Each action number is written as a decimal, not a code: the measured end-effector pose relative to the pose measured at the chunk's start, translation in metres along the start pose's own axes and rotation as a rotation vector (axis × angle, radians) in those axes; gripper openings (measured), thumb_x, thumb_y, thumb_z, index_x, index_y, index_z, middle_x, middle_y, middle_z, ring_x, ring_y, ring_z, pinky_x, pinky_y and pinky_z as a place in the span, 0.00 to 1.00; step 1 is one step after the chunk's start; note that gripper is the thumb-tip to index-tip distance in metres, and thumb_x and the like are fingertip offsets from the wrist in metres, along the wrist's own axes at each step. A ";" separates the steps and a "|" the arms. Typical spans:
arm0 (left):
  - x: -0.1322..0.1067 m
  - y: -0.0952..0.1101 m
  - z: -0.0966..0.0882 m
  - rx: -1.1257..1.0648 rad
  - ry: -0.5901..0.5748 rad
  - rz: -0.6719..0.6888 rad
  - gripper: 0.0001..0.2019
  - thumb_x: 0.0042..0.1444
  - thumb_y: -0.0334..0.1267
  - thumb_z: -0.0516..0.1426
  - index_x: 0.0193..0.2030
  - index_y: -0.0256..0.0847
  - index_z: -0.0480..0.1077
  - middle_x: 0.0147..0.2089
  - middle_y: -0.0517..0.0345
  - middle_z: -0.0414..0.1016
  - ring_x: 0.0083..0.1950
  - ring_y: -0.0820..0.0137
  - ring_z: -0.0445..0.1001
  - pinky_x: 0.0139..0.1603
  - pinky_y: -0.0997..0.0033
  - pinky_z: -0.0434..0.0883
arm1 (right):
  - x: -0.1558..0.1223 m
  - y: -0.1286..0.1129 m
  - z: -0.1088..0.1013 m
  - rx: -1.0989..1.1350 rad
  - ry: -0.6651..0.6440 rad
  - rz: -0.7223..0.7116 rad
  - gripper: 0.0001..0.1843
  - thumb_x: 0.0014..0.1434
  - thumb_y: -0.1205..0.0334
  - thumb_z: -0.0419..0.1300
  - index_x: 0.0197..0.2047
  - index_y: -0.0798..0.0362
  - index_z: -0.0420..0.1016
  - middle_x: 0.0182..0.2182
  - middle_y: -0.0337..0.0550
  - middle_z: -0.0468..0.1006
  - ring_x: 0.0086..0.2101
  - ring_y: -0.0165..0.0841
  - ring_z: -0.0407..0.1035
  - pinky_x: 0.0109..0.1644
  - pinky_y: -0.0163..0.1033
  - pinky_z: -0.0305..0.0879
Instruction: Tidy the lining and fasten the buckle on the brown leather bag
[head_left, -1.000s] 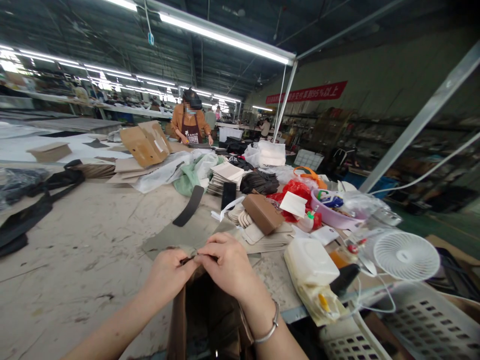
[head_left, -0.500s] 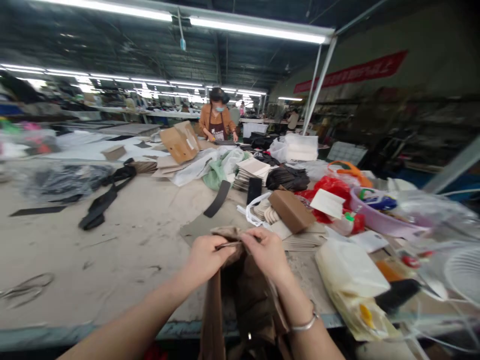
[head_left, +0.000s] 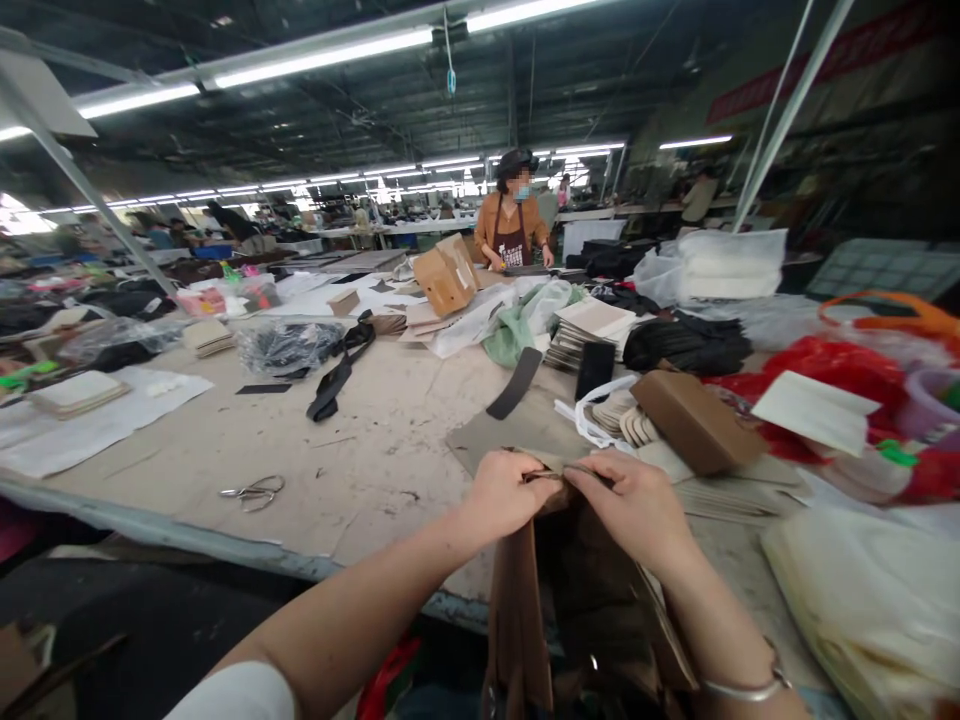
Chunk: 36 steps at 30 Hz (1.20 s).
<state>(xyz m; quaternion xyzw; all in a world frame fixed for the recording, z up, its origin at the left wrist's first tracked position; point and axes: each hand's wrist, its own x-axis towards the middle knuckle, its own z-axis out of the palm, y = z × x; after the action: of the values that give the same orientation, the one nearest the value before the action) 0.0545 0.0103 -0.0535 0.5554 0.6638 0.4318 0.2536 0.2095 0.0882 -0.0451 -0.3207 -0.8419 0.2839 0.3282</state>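
A brown bag (head_left: 600, 620), its dark inside facing me, hangs at the near edge of the table with its upper rim over the tabletop. My left hand (head_left: 511, 492) pinches the rim between thumb and fingers. Close beside it, my right hand (head_left: 634, 500) grips the same rim, thumb and fingers pressed together. The folded edge between the two hands is partly covered by my fingers. Just beyond them lies a grey-green sheet (head_left: 480, 435) with a dark curved strip (head_left: 516, 383) on it. Metal scissors (head_left: 255, 492) rest to the left, apart from my hands.
A brown block-like box (head_left: 697, 420) and stacked pale pieces (head_left: 592, 325) crowd the right side. A cloudy plastic container (head_left: 862, 590) stands near the right front. Black straps (head_left: 341, 370) and a cardboard box (head_left: 445, 275) lie farther back. Across the table stands a co-worker (head_left: 513, 225).
My view has swung to the left, so the scene sits farther right and more of the table's left side shows. Both hands keep hold of the bag's rim.
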 end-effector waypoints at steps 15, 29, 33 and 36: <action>0.001 0.007 -0.001 0.145 -0.001 -0.083 0.14 0.50 0.46 0.57 0.21 0.37 0.71 0.18 0.64 0.59 0.23 0.75 0.59 0.24 0.74 0.52 | 0.006 0.040 -0.026 0.374 0.519 0.273 0.11 0.47 0.62 0.58 0.32 0.50 0.81 0.37 0.42 0.77 0.42 0.37 0.69 0.45 0.40 0.63; 0.005 -0.004 -0.010 0.203 -0.083 -0.056 0.18 0.52 0.50 0.53 0.20 0.38 0.65 0.19 0.64 0.56 0.25 0.73 0.58 0.26 0.74 0.52 | 0.001 -0.003 0.005 0.071 0.091 0.133 0.11 0.56 0.58 0.61 0.24 0.51 0.78 0.26 0.37 0.74 0.30 0.29 0.68 0.36 0.33 0.61; 0.004 -0.002 -0.008 0.175 -0.084 -0.052 0.18 0.51 0.50 0.53 0.21 0.38 0.67 0.19 0.63 0.59 0.25 0.72 0.59 0.27 0.74 0.53 | 0.003 -0.005 0.006 0.228 0.085 0.103 0.07 0.53 0.68 0.61 0.32 0.49 0.81 0.30 0.38 0.77 0.34 0.30 0.70 0.40 0.33 0.64; 0.004 -0.002 -0.010 0.173 -0.086 -0.041 0.18 0.51 0.49 0.53 0.20 0.38 0.65 0.19 0.63 0.58 0.25 0.72 0.59 0.27 0.74 0.53 | 0.001 -0.005 0.005 0.304 0.085 0.017 0.11 0.54 0.71 0.59 0.36 0.50 0.81 0.31 0.39 0.77 0.34 0.29 0.70 0.41 0.32 0.65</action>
<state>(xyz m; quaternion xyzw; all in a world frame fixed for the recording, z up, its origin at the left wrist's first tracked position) 0.0450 0.0109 -0.0496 0.5795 0.6985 0.3435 0.2416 0.2037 0.0843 -0.0444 -0.2862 -0.7718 0.3970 0.4059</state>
